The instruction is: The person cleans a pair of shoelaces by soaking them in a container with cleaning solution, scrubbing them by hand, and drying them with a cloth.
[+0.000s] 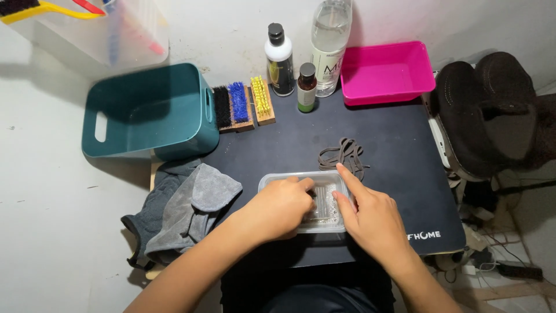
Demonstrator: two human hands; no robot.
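A clear plastic tray (271, 179) with a little water in it lies at the front of the dark mat (394, 150). My left hand (278, 210) reaches into the tray, fingers curled over something dark that I cannot make out. My right hand (370, 217) rests on the tray's right rim, index finger stretched toward the brown shoelaces (343, 154) lying just behind the tray.
A teal bin (147, 113) lies on its side at the left, grey cloths (185, 214) in front of it. Three brushes (243, 104), three bottles (304, 55) and a pink tray (385, 72) line the back. Dark shoes (492, 110) stand at the right.
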